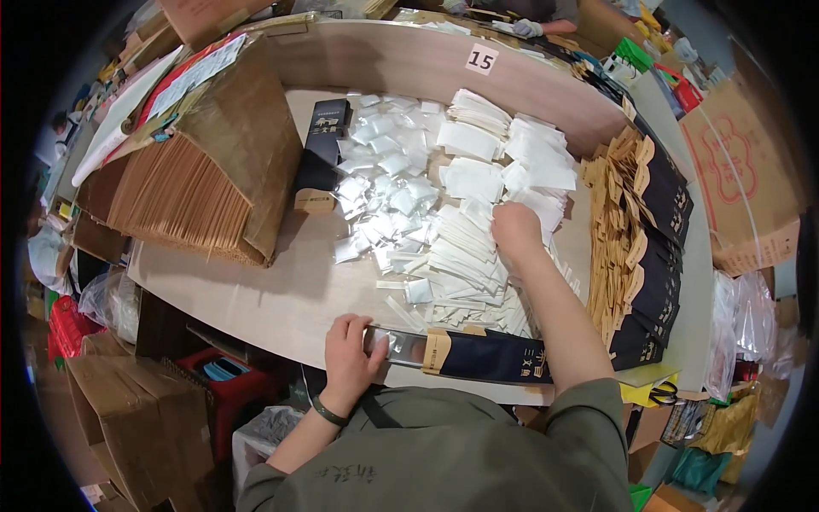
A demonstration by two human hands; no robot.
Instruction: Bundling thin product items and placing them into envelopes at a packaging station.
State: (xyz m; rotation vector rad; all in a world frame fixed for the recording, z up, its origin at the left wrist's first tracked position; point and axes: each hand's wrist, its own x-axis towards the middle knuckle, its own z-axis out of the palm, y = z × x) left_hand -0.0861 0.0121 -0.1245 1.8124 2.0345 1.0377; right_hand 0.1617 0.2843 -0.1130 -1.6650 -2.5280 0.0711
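Note:
My left hand (348, 352) grips the open end of a long dark flat box (478, 355) with a tan band, lying along the near table edge. My right hand (514, 230) reaches forward and rests on a heap of long white paper sleeves (465, 260), fingers curled onto them. Small clear plastic sachets (388, 183) lie scattered further back. Stacks of white folded packets (503, 145) sit behind the right hand.
A row of dark boxes with tan tags (648, 230) lines the right side. A big stack of brown sheets in a carton (200, 183) fills the left. Two dark boxes (324, 145) stand mid-table. Another person's gloved hand (526, 27) works at the far end. Cartons stand on the floor.

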